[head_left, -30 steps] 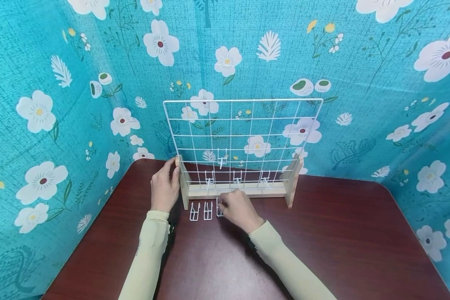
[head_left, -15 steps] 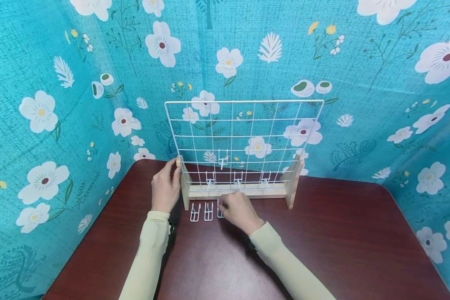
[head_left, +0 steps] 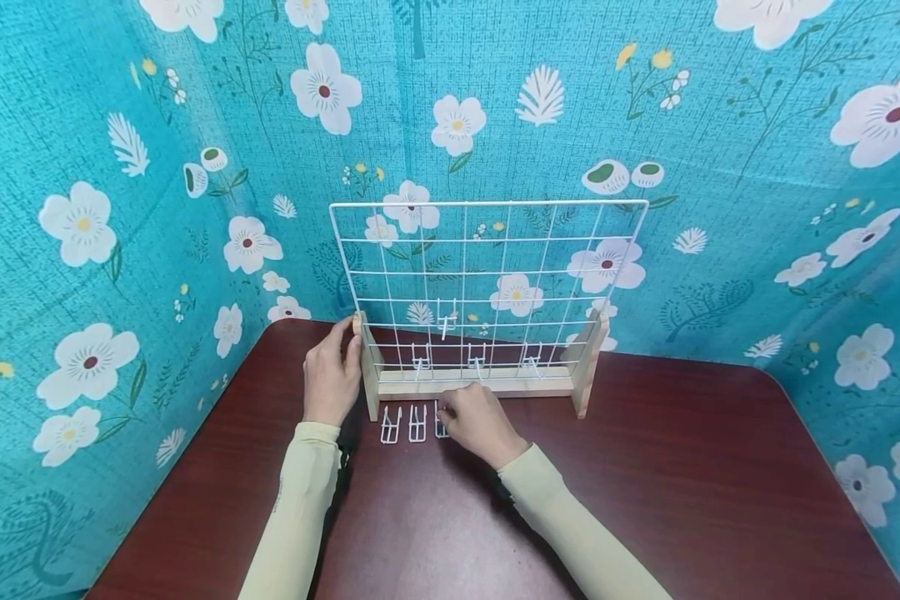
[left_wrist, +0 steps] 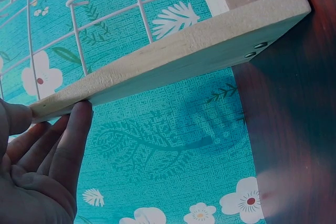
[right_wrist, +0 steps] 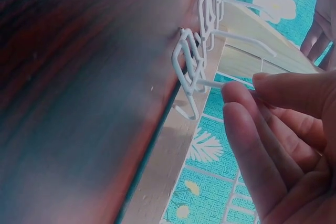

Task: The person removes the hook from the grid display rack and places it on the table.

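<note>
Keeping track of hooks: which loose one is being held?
The rightmost hook on the table: the right hand pinches its prong, while the other two hooks are untouched.

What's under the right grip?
A white wire hook, with dark tabletop beside it. The right grip pinches the hook's prong and hides the prong's outer end.

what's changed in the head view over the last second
Nothing visibly moved, and nothing was taken hold of or let go; only the view itself shifted slightly. Unchanged: left hand gripping the wooden stand, right hand pinching one hook, two loose hooks beside it, four hung hooks on the grid.
</note>
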{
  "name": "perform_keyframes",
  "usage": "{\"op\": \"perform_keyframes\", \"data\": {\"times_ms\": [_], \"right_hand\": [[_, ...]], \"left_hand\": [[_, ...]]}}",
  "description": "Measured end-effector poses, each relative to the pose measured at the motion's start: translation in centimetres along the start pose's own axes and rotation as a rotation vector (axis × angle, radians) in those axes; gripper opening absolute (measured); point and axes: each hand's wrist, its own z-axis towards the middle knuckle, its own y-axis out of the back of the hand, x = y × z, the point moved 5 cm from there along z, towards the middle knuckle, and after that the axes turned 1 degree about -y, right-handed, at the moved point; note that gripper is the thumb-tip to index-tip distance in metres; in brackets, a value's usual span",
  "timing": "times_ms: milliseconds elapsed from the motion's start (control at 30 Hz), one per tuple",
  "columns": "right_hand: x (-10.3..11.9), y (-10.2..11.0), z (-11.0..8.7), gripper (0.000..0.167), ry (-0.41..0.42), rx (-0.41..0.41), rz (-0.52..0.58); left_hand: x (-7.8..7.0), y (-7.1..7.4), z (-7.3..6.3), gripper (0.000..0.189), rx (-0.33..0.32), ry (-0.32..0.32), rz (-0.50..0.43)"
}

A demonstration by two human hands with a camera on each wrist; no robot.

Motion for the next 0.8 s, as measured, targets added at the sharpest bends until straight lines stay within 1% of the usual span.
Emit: {"op": "perform_keyframes", "data": {"times_ms": [500, 800], "right_hand": [[-0.45, -0.44, -0.07, 0.006, -0.027, 0.01, 0.022], [-0.7, -0.51, 0.0, 0.004, -0.049, 0.035, 0.017]], "left_hand": [[0.09, -0.02, -0.11, 0.035, 0.005, -0.002, -0.002], [0.04, 0.03, -0.09, 0.035, 0.005, 0.0, -0.015]]}}
